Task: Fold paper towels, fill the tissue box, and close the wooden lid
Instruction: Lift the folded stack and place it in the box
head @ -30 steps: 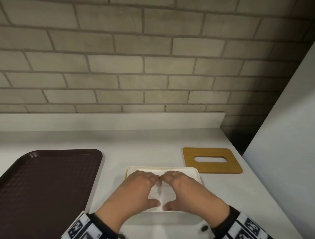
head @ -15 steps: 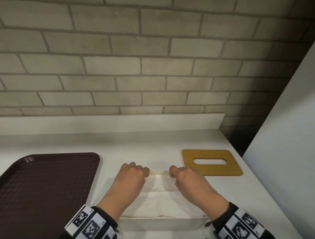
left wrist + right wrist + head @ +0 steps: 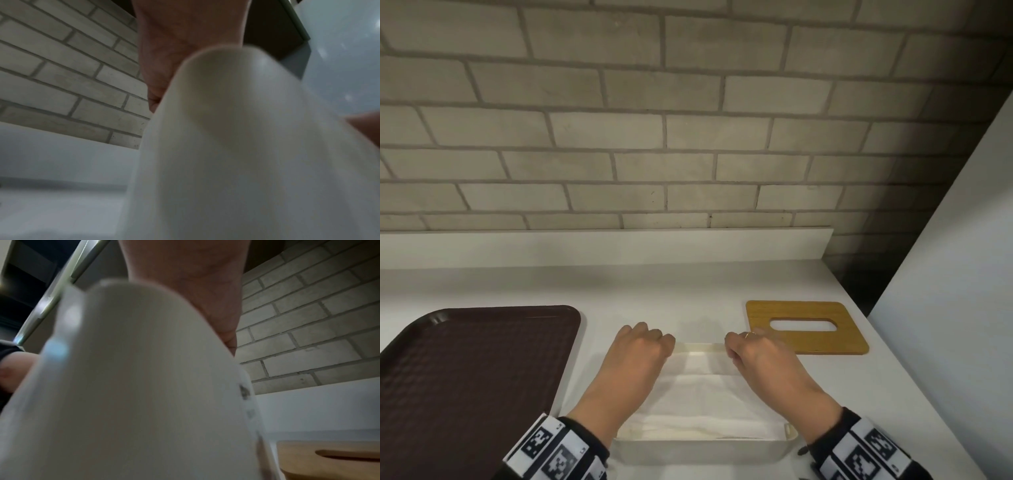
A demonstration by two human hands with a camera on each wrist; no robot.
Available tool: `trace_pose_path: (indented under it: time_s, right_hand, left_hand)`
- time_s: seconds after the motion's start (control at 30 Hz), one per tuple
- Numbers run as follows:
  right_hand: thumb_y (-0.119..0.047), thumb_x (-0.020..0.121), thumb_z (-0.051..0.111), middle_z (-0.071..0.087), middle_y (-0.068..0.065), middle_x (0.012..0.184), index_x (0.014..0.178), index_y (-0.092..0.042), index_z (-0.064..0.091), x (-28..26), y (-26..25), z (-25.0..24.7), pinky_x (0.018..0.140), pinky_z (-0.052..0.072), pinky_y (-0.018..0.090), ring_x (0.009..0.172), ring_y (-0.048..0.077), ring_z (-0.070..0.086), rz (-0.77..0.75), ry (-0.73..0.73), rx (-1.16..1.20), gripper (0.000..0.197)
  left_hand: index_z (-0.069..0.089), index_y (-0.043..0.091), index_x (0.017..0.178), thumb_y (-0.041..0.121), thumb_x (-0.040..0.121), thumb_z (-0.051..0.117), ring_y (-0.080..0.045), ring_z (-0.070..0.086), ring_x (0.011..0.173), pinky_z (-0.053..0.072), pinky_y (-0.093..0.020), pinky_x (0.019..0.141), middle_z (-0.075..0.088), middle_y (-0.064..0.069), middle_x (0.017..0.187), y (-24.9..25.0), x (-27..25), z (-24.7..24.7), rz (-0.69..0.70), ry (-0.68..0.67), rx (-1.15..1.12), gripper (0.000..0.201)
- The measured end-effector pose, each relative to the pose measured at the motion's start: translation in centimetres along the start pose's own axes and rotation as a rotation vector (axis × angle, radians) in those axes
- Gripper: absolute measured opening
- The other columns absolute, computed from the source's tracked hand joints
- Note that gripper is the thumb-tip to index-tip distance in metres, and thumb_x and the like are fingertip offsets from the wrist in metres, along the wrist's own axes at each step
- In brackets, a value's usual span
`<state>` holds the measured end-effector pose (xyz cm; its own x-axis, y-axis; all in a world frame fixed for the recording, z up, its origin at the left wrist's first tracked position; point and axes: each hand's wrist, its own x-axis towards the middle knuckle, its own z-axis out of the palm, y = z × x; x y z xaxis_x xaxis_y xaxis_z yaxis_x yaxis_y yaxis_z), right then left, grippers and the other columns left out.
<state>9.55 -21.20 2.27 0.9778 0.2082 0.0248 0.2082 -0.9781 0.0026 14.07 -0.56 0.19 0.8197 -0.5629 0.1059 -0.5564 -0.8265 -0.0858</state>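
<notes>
Both hands, left hand and right hand, curl fingers over the far rim of the white rectangular tissue box, folded white paper towels inside, lower centre.

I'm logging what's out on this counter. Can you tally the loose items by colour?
Brown: 1, the dark brown plastic tray
Tan: 1, the flat wooden lid with an oval slot
White: 2, the white rectangular tissue box and the folded white paper towels inside it
Total: 4
</notes>
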Motion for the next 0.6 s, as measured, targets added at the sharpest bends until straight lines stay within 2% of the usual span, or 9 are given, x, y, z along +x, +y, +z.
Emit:
trace_pose_path:
  time_s: [0.03, 0.07, 0.13, 0.2, 0.27, 0.33, 0.43, 0.53, 0.6]
  right_hand:
    - [-0.006, 0.029, 0.088, 0.041, -0.012, 0.045, 0.062, -0.026, 0.055, 0.1, 0.0, 0.1, 0.042, 0.013, 0.012, 0.048, 0.005, 0.037, -0.001, 0.044, -0.017, 0.051]
    - [-0.009, 0.036, 0.089, 0.052, -0.012, 0.053, 0.067, -0.025, 0.059, -0.2, -0.2, -0.1, 0.043, 0.027, 0.014, 0.052, 0.007, 0.046, -0.008, 0.051, -0.003, 0.045]
    - [-0.018, 0.076, 0.073, 0.066, -0.004, 0.092, 0.098, -0.019, 0.065, -0.5, -0.9, -0.8, 0.07, 0.049, 0.024, 0.086, 0.016, 0.06, -0.022, 0.022, 0.155, 0.024]
    - [-0.028, 0.093, 0.054, 0.059, -0.005, 0.119, 0.121, -0.021, 0.056, -0.9, -1.6, -1.0, 0.092, 0.044, 0.027, 0.112, 0.014, 0.053, -0.084, -0.015, 0.287, 0.029]
    - [-0.036, 0.09, 0.058, 0.057, -0.009, 0.125, 0.125, -0.026, 0.054, -1.1, -2.3, -1.1, 0.096, 0.041, 0.022, 0.116, 0.009, 0.051, -0.14, -0.057, 0.419, 0.037]
    - [-0.039, 0.084, 0.065, 0.056, -0.01, 0.129, 0.127, -0.027, 0.054, -0.8, -2.7, -0.7, 0.098, 0.04, 0.021, 0.118, 0.008, 0.051, -0.157, -0.126, 0.471, 0.046]
    - [-0.037, 0.079, 0.07, 0.047, -0.014, 0.14, 0.137, -0.034, 0.042, -0.7, -2.3, -0.2, 0.105, 0.038, 0.025, 0.127, 0.008, 0.046, -0.132, -0.235, 0.47, 0.064]
    - [-0.037, 0.081, 0.069, 0.029, -0.011, 0.153, 0.147, -0.036, 0.023, -1.0, -1.6, 0.3, 0.117, 0.015, 0.026, 0.141, 0.008, 0.025, -0.119, -0.352, 0.425, 0.081]
    - [-0.038, 0.082, 0.068, 0.012, -0.015, 0.158, 0.149, -0.037, 0.014, -1.2, -0.9, 0.4, 0.117, 0.003, 0.027, 0.146, 0.011, 0.008, -0.098, -0.451, 0.378, 0.086]
  left_hand:
    - [0.057, 0.025, 0.053, 0.001, 0.024, 0.087, -0.011, 0.032, 0.046, 0.023, -0.022, 0.047, 0.047, 0.011, 0.045, 0.3, -0.2, -0.2, 0.008, -0.013, -0.002, 0.048]
    - [0.061, 0.024, 0.057, 0.001, 0.023, 0.086, -0.012, 0.038, 0.046, 0.025, -0.022, 0.048, 0.051, 0.011, 0.05, 0.6, -0.4, -0.2, 0.006, -0.018, -0.019, 0.048]
    - [0.067, 0.024, 0.065, 0.003, 0.029, 0.088, -0.014, 0.052, 0.053, 0.035, -0.023, 0.049, 0.059, 0.01, 0.062, 1.2, -0.7, -0.8, 0.007, 0.023, -0.078, 0.047]
    - [0.072, 0.024, 0.085, 0.014, 0.057, 0.085, -0.014, 0.061, 0.073, 0.048, -0.025, 0.061, 0.066, 0.011, 0.084, 1.8, -1.1, -1.6, 0.029, 0.033, -0.227, 0.032]
    - [0.064, 0.028, 0.111, 0.029, 0.086, 0.063, -0.008, 0.056, 0.102, 0.047, -0.022, 0.081, 0.06, 0.017, 0.11, 2.3, -1.3, -2.2, 0.012, -0.085, -0.381, 0.026]
    - [0.057, 0.031, 0.119, 0.039, 0.087, 0.059, -0.003, 0.05, 0.112, 0.044, -0.019, 0.088, 0.055, 0.02, 0.118, 2.3, -1.5, -2.6, 0.014, -0.17, -0.459, 0.034]
    - [0.046, 0.033, 0.135, 0.04, 0.081, 0.066, -0.003, 0.045, 0.124, 0.04, -0.018, 0.096, 0.047, 0.021, 0.136, 2.1, -1.5, -2.7, -0.018, -0.27, -0.452, 0.058]
    - [0.025, 0.034, 0.149, 0.037, 0.081, 0.069, -0.007, 0.029, 0.141, 0.03, -0.022, 0.11, 0.023, 0.015, 0.156, 2.0, -1.7, -2.4, -0.069, -0.382, -0.385, 0.081]
    - [0.02, 0.034, 0.151, 0.035, 0.082, 0.069, -0.01, 0.022, 0.144, 0.028, -0.024, 0.113, 0.012, 0.013, 0.16, 2.1, -1.9, -2.5, -0.087, -0.455, -0.357, 0.084]
